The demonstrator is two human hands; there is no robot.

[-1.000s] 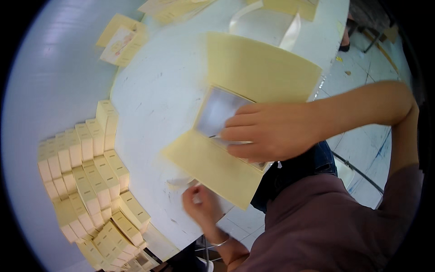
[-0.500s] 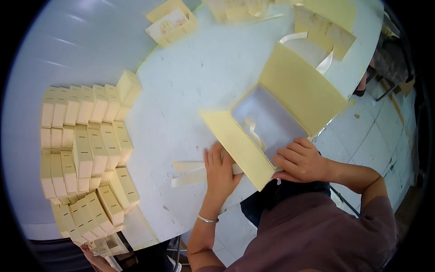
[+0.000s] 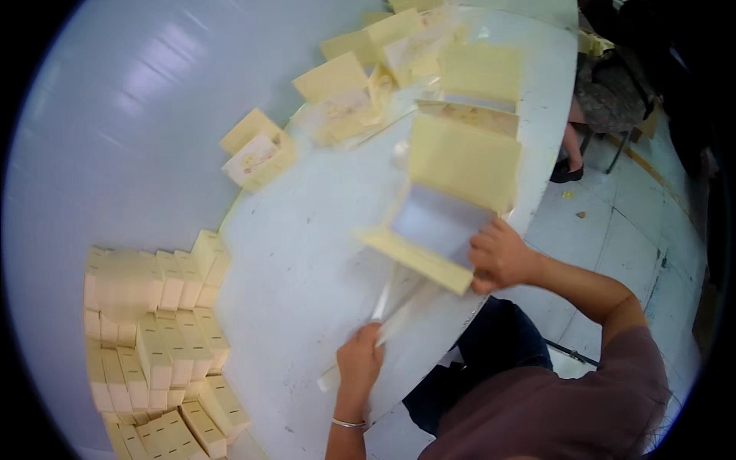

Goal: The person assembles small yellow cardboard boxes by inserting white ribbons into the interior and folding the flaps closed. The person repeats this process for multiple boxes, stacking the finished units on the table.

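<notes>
An open pale-yellow box (image 3: 437, 218) with a lavender inside stands tilted on the white table, its large lid (image 3: 465, 161) raised on the far side and a narrower front flap (image 3: 418, 261) folded out toward me. My right hand (image 3: 500, 254) is closed on the box's near right corner, fingers over the edge and the thumb below. From under the front flap white ribbon (image 3: 383, 295) runs down toward my left hand (image 3: 359, 360), which is closed around it in a fist. Motion blurs the box slightly.
Stacks of small cream boxes (image 3: 157, 353) stand at the left. Along the far edge are more open yellow boxes (image 3: 257, 153), one large one (image 3: 479, 77) just beyond mine. At the upper right, past the table edge, a seated person's leg (image 3: 571, 149) shows above the tiled floor.
My left hand has gone from lying spread by the flap to gripping the ribbon and drawing it toward me. The box has turned and tilted in my right hand. The view has shifted, showing more far boxes.
</notes>
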